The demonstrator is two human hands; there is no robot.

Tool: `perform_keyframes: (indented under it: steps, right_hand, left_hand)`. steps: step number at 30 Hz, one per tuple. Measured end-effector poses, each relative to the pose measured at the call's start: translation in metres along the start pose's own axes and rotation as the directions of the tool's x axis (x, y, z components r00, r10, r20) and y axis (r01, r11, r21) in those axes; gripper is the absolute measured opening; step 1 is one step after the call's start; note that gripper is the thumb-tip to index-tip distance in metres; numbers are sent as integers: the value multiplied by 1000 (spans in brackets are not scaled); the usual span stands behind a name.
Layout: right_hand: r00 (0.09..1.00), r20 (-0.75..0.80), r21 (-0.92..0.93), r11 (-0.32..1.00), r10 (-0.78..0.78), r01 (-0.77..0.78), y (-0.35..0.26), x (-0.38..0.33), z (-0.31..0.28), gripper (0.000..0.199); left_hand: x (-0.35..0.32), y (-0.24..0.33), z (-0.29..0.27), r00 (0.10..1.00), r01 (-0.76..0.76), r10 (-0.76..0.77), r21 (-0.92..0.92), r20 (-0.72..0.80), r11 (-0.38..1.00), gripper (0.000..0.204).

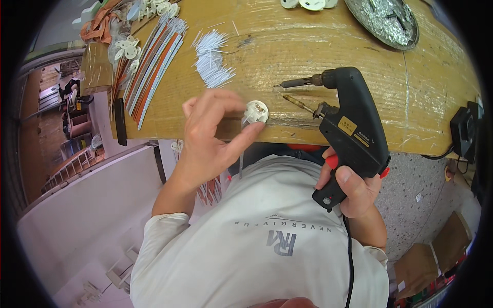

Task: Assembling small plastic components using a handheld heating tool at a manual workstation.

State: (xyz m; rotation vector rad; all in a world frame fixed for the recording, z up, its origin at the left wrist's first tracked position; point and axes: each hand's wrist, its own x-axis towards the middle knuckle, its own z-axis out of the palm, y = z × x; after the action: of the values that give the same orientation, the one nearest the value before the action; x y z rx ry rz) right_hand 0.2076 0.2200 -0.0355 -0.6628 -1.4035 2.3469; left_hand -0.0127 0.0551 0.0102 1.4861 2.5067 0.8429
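Note:
My right hand (356,192) is wrapped round the handle of a black soldering gun (359,123) with a red trigger. Its metal tip and a thin brass-coloured tube point left over the table's near edge. Left of that tip, a small round white plastic part (257,110) with metal contacts sits at the edge. Curved round this part is my left hand (208,138), thumb touching its lower side; the other fingers are partly blurred. A pale narrow strip (241,164) hangs below the part.
Thin white wires (213,59) lie piled at the table's middle. Bundled orange, grey and white strips (156,64) lie to the left, beside more white parts (127,49). A round metal dish (354,13) stands far right. A black cord (351,262) trails from the gun.

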Motion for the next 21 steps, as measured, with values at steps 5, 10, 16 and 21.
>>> perform_keyframes:
  steps: [5, 10, 16, 21]
  right_hand:
    - [997, -47, 27, 998, -60, 61, -5, 6, 11, 45]
    - [989, -62, 28, 990, -137, 139, -11, 13, 22, 46]
    - [959, -175, -51, 975, -222, 217, -19, 25, 15, 53]
    - [952, -146, -66, 963, -270, 263, -23, 37, 2, 50]
  left_hand:
    - [-12, -6, 2, 999, 36, -39, -68, -33, 997, 20]
    - [-26, -8, -13, 971, 207, -238, -449, -13, 869, 9]
    - [-62, -35, -79, 870, 477, -462, -538, 173, 695, 8]
    - [-140, -123, -117, 735, 675, -577, -307, 355, 671, 14]
